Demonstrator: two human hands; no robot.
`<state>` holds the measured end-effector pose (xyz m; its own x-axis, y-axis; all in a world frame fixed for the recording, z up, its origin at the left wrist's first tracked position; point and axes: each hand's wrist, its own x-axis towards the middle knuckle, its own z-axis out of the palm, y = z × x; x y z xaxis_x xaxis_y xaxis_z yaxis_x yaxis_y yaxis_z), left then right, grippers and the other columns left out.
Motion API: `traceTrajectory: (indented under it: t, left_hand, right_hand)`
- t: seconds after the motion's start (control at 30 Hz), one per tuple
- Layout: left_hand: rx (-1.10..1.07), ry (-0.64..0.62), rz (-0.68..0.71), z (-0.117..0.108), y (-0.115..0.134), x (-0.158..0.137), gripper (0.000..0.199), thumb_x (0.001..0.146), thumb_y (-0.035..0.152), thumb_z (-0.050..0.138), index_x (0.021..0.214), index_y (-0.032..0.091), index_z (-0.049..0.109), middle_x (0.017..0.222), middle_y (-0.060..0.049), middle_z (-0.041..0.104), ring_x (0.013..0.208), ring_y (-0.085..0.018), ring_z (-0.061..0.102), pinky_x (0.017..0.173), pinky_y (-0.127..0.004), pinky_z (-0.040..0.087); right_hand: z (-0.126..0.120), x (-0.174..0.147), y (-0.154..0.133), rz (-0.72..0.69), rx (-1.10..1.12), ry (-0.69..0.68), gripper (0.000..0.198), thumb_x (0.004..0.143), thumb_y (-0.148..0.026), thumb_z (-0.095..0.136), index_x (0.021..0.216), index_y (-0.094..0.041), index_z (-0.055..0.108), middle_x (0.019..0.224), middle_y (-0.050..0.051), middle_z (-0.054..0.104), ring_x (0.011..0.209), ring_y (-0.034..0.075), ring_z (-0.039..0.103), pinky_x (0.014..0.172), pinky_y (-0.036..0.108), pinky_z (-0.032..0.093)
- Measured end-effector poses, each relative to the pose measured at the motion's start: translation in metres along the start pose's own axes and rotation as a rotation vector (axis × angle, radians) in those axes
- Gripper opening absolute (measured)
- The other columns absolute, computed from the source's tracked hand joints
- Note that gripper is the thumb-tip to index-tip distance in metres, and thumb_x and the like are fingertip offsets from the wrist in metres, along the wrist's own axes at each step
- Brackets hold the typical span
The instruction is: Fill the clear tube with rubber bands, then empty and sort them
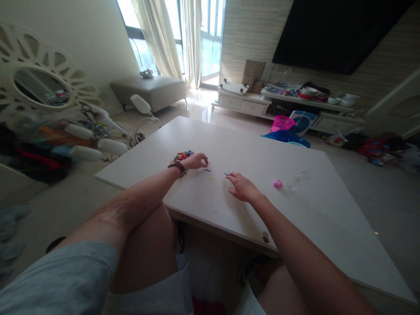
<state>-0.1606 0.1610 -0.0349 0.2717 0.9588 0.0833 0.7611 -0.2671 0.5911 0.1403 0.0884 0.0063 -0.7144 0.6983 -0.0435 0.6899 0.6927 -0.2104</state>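
Pile (182, 155): small bright pieces in mixed colours, red, yellow, green and blue among them, heaped on the pale worktop (147, 151); partly hidden by the left wrist, probably set there for easy reach.
Left hand (196, 161): palm down, fingers bent low over the worktop; whether it pinches anything cannot be told.
Dark piece (208, 170): short, thin, lying just below the left fingertips.
Yellow piece (210, 178): small, faint, apart from the pile, perhaps so it can be seen singly.
Blue piece (226, 174): short, slim, seemingly steadied by a light touch.
Right hand (243, 187): fingers loosely spread, thumb apart, fingertips at the blue piece.
Sticker (265, 237): cartoon figure at the near edge.
Pink piece (278, 184): rounded, well right of the pile, likely out of the way.
Clear piece (303, 176): see-through, farther right; shape uncertain.
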Motion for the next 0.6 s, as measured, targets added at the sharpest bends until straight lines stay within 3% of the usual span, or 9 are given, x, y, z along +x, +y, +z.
traceTrajectory:
  t: [0.17, 0.33, 0.6]
  left_hand:
    - [-0.030, -0.157, 0.017, -0.001, 0.017, -0.002, 0.022, 0.062, 0.034, 0.082, 0.077, 0.018, 0.079, 0.068, -0.002, 0.069, 0.065, -0.015, 0.060, 0.062, -0.023, 0.043]
    - [-0.107, -0.335, 0.035, 0.009, 0.033, -0.005, 0.020, 0.051, 0.027, 0.088, 0.066, 0.020, 0.077, 0.062, 0.001, 0.070, 0.056, -0.012, 0.059, 0.055, -0.022, 0.041]
    - [-0.106, -0.497, -0.082, 0.007, 0.031, -0.005, 0.006, 0.052, 0.018, 0.078, 0.057, 0.019, 0.075, 0.051, 0.000, 0.066, 0.049, -0.013, 0.058, 0.049, -0.022, 0.036]
  right_hand:
    - [0.000, -0.001, 0.000, -0.005, 0.001, -0.007, 0.045, 0.089, -0.019, 0.058, 0.134, -0.016, 0.059, 0.140, 0.012, 0.058, 0.128, 0.024, 0.052, 0.113, 0.039, 0.041]
    - [0.002, 0.000, 0.003, -0.008, 0.011, -0.007, 0.045, 0.089, -0.019, 0.058, 0.134, -0.017, 0.060, 0.139, 0.012, 0.058, 0.128, 0.024, 0.051, 0.114, 0.039, 0.040]
    - [0.003, -0.001, 0.005, 0.027, -0.029, -0.013, 0.046, 0.089, -0.021, 0.058, 0.136, -0.018, 0.058, 0.141, 0.010, 0.057, 0.127, 0.024, 0.052, 0.112, 0.038, 0.042]
